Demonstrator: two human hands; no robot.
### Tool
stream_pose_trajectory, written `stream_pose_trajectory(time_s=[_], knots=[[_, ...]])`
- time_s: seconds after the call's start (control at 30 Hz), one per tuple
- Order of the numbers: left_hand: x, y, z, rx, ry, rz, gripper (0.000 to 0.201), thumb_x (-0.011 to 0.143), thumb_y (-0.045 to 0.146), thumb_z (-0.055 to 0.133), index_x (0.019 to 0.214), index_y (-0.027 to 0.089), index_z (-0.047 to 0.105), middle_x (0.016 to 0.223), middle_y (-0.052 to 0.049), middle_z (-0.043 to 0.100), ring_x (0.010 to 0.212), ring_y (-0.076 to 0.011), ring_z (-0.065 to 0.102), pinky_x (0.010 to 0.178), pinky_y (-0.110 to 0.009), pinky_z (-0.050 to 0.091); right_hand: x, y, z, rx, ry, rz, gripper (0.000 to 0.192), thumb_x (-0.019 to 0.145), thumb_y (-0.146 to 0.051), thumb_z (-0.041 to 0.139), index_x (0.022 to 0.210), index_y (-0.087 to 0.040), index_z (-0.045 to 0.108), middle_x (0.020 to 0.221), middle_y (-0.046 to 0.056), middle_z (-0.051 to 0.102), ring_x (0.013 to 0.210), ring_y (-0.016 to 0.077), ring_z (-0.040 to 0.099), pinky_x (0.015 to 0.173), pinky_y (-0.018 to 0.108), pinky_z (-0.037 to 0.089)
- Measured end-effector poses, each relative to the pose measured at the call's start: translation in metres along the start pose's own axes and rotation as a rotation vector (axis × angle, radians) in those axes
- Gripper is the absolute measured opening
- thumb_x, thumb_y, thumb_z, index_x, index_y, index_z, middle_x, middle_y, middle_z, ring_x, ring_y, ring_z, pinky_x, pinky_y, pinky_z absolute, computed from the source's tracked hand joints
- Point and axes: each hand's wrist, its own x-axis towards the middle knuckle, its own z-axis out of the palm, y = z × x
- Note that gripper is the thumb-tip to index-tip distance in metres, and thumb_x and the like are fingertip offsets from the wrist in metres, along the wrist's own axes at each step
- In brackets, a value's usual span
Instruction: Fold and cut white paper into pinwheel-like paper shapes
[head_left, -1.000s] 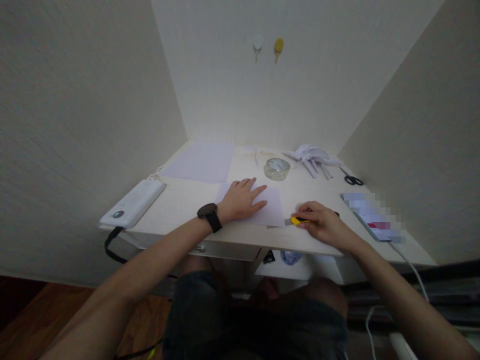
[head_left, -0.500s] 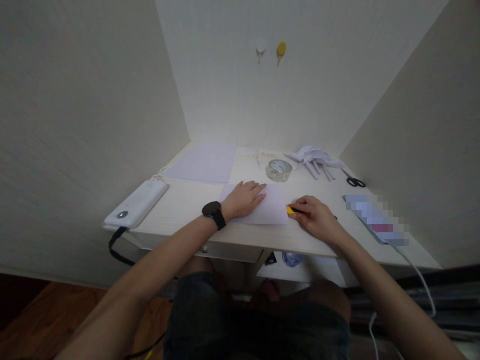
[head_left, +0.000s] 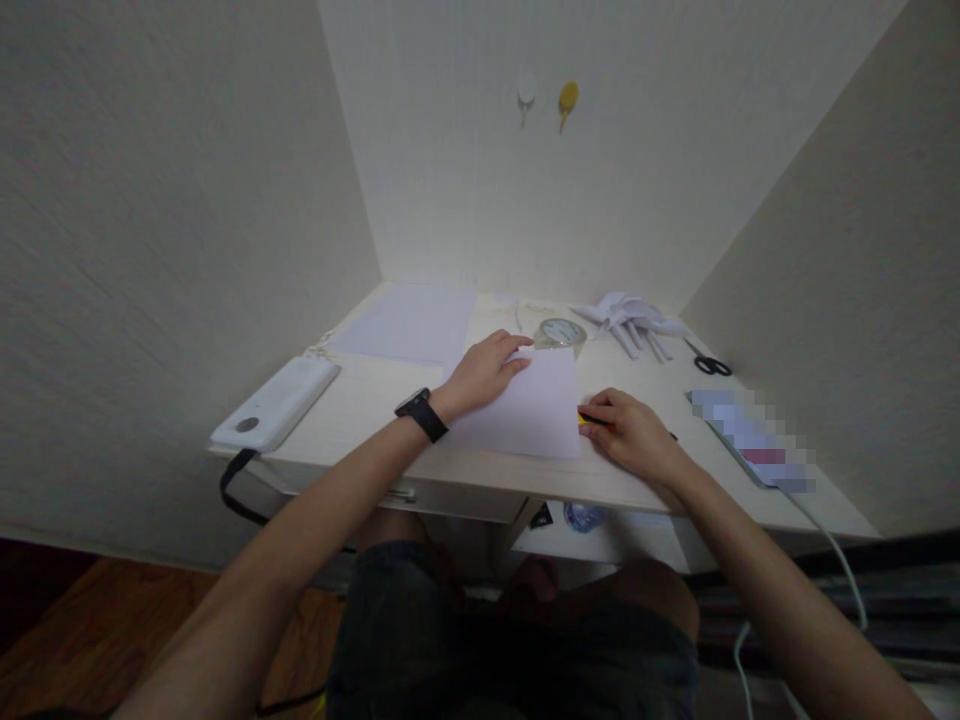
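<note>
- Two hands on one sheet [head_left: 529, 415], which lies near the bench [head_left: 360, 410] front edge, centre.
- L hand [head_left: 484, 372]: grip spread flat, palm and fingers pressing the sheet's upper-left part; far edge looks slightly lifted near the tape roll [head_left: 560, 334].
- R hand [head_left: 630, 432]: grip pinched on a yellow cutter [head_left: 586, 418], tip touching the sheet's right edge.
- To do it well, I'd judge: keep L hand's weight down so the sheet can't slide, fingers well off the blade line; pull the cutter in one steady stroke, low angle, light pressure.
- Risk: lifted edge may buckle and tear; flatten first.
- Nearby: bigger sheet [head_left: 405, 322] at back left, white power bank [head_left: 276, 402] far left, paper rolls [head_left: 630, 322] and scissors [head_left: 709, 362] back right, phone [head_left: 750, 440] at right w/ cable.
</note>
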Motion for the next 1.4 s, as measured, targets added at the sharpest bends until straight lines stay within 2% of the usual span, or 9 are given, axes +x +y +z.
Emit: stream_pose_trajectory(time_s=[0.1,0.23,0.43,0.57,0.67,0.9,1.13,1.27,1.4], knots=[[0.007,0.011,-0.017,0.006,0.028,0.057,0.023,0.095,0.025,0.054,0.112,0.020,0.067,0.107,-0.006,0.067,0.099,-0.0195,0.062,0.092,-0.036,0.048,-0.001,-0.001,-0.005,-0.013,0.011,0.013,0.024,0.089,-0.027,0.057,0.102,-0.022,0.076,0.097,0.009,0.067,0.085,0.0228,0.063,0.075,0.035,0.050],[0.013,0.031,-0.035,-0.005,0.101,0.134,0.020,0.094,0.022,0.054,0.109,0.019,0.068,0.103,-0.005,0.067,0.096,-0.0174,0.062,0.090,-0.034,0.048,-0.001,-0.002,-0.008,-0.013,0.038,0.004,0.025,0.086,-0.019,0.053,0.098,-0.021,0.076,0.100,0.008,0.066,0.082,0.0208,0.063,0.072,0.032,0.049],[0.017,0.049,-0.042,-0.022,0.134,0.164,0.021,0.095,0.021,0.052,0.108,0.021,0.068,0.105,-0.004,0.068,0.098,-0.0174,0.062,0.090,-0.035,0.047,0.008,0.000,-0.003,0.071,0.030,-0.107,0.021,0.082,-0.014,0.054,0.079,-0.020,0.073,0.090,0.008,0.069,0.086,0.0236,0.064,0.076,0.033,0.049],[0.021,0.047,-0.038,-0.039,0.145,0.137,0.021,0.095,0.021,0.052,0.108,0.020,0.068,0.104,-0.004,0.069,0.096,-0.0173,0.062,0.089,-0.034,0.048,0.013,0.003,0.000,0.149,0.031,-0.142,0.020,0.079,-0.013,0.055,0.081,-0.021,0.073,0.095,0.008,0.072,0.092,0.0255,0.065,0.080,0.035,0.050],[0.023,0.044,-0.033,-0.008,0.144,0.080,0.020,0.094,0.022,0.054,0.108,0.019,0.069,0.103,-0.005,0.070,0.095,-0.0178,0.063,0.089,-0.034,0.048,0.016,0.002,0.002,0.118,-0.022,-0.146,0.018,0.078,-0.013,0.057,0.078,-0.021,0.073,0.089,0.008,0.072,0.092,0.0264,0.065,0.083,0.037,0.050],[0.021,0.035,-0.013,0.139,-0.034,-0.019,0.029,0.092,0.020,0.056,0.118,0.021,0.067,0.114,-0.008,0.070,0.102,-0.0218,0.064,0.090,-0.035,0.048,0.019,-0.003,0.009,0.156,-0.115,-0.183,0.026,0.076,-0.008,0.054,0.081,-0.021,0.076,0.097,0.007,0.073,0.093,0.0237,0.065,0.081,0.031,0.051],[0.031,0.017,0.003,0.042,-0.136,-0.145,0.022,0.089,0.022,0.060,0.106,0.021,0.074,0.101,-0.006,0.074,0.095,-0.0219,0.066,0.086,-0.034,0.048,0.011,-0.010,0.016,-0.001,-0.046,-0.083,0.017,0.075,-0.013,0.058,0.080,-0.019,0.073,0.091,0.010,0.069,0.090,0.0254,0.062,0.080,0.033,0.048],[0.032,0.015,0.009,0.019,-0.133,-0.207,0.020,0.088,0.021,0.061,0.102,0.019,0.075,0.100,-0.008,0.074,0.095,-0.0222,0.066,0.086,-0.033,0.048,0.005,-0.013,0.021,-0.129,0.008,-0.001,0.011,0.075,-0.017,0.060,0.075,-0.016,0.071,0.088,0.013,0.064,0.084,0.0264,0.058,0.076,0.035,0.045],[0.029,0.014,0.015,0.006,-0.125,-0.201,0.020,0.087,0.021,0.061,0.101,0.019,0.075,0.101,-0.008,0.075,0.095,-0.0228,0.067,0.084,-0.034,0.049,0.002,-0.016,0.027,-0.117,0.043,-0.026,0.010,0.073,-0.013,0.058,0.072,-0.016,0.068,0.087,0.013,0.062,0.085,0.0268,0.056,0.075,0.036,0.044]])
